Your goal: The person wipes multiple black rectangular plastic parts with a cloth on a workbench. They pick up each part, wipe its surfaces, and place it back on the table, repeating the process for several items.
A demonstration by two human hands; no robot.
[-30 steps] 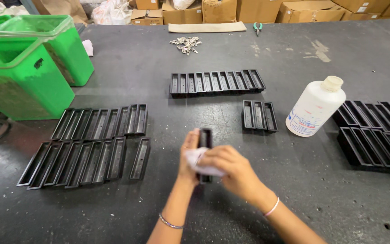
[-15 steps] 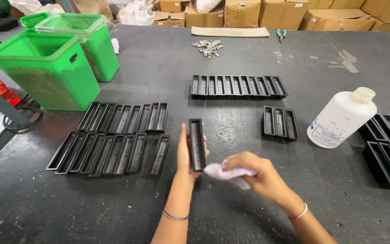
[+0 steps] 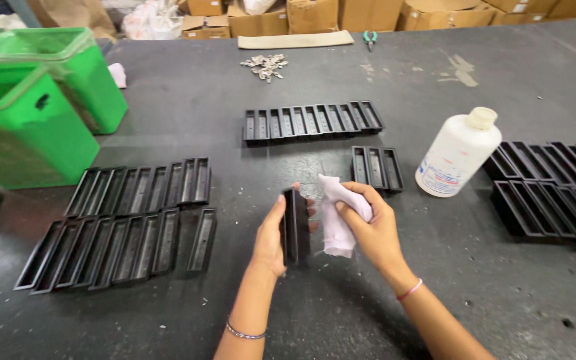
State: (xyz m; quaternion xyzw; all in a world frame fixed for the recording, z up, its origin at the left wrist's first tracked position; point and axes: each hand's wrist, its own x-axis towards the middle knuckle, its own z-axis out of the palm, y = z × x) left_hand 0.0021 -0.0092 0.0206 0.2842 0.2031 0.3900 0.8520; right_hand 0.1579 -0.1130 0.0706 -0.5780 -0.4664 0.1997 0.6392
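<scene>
My left hand holds a narrow black plastic tray piece on its edge above the dark table. My right hand grips a crumpled pale pink cloth just to the right of that piece, close to it. A white plastic bottle with a cream cap stands to the right of my right hand.
Rows of the same black tray pieces lie at the left, at the centre back, beside the bottle and at the right edge. Two green bins stand at the far left. Small metal parts, pliers and cardboard boxes sit at the back.
The cloth has come off the black piece and now sits to its right. The piece is turned onto its edge in my left hand. The view has shifted slightly.
</scene>
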